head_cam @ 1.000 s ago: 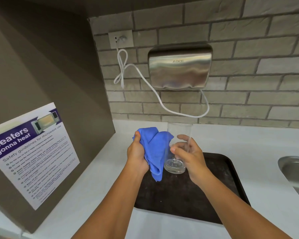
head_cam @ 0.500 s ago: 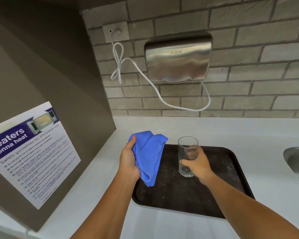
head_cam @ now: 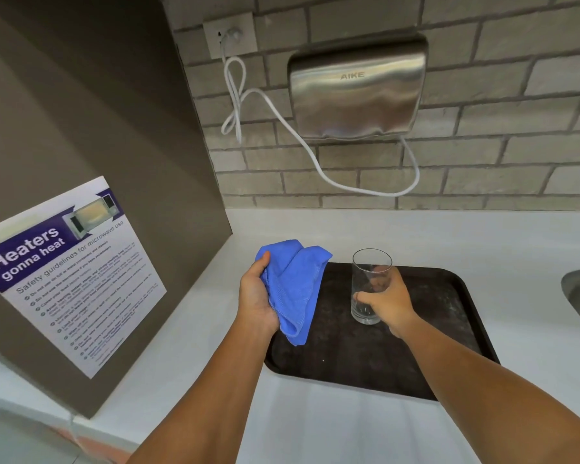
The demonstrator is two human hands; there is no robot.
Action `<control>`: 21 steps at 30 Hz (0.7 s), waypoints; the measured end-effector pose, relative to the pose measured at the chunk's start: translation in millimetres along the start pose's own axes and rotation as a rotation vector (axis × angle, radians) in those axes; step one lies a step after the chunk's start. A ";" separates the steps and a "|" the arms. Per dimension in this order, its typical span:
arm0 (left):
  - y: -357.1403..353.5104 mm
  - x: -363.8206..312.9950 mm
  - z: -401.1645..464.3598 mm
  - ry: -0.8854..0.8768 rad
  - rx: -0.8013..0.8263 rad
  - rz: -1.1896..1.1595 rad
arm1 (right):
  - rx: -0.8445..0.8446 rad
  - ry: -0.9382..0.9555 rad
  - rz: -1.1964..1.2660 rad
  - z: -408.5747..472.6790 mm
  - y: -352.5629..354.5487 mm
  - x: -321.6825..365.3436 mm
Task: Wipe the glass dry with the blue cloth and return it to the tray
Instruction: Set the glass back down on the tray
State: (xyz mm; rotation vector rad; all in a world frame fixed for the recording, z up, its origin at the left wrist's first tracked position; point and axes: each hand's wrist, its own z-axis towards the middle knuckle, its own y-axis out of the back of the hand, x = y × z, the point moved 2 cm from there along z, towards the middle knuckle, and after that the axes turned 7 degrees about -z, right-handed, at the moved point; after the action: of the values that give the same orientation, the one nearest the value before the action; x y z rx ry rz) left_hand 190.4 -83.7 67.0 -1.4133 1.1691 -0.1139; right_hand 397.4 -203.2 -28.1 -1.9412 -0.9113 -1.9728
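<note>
Head view
Glass (head_cam: pixel 370 285): now down, upright on the tray (head_cam: pixel 449 333) at its 11 o'clock; a second ago it was raised by the cloth (head_cam: pixel 293 289).
Right hand (head_cam: pixel 387 301): wrapped around the glass.
Left hand (head_cam: pixel 257 298): clutching the cloth at the tray's 9 o'clock.
Meaning: wiping looks over; only letting go remains.
</note>
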 end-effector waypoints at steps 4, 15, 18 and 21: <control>1.4 -0.5 -1.0 -0.002 0.002 -0.005 | 0.001 -0.001 0.000 2.0 -0.1 -1.8; 2.7 -2.6 -0.9 -0.004 -0.001 -0.027 | 0.032 0.022 -0.047 3.6 0.1 -4.4; 3.1 -3.8 -0.4 -0.014 -0.008 -0.029 | 0.053 0.027 -0.052 2.4 1.0 -3.0; 4.7 -5.8 -0.4 -0.025 -0.009 -0.042 | 0.068 0.023 -0.054 3.3 1.9 -2.7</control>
State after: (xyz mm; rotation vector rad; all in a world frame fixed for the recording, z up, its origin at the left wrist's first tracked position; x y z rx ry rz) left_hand 184.7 -78.9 66.6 -1.4432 1.1210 -0.1200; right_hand 401.4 -203.4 -30.4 -1.8722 -1.0212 -1.9617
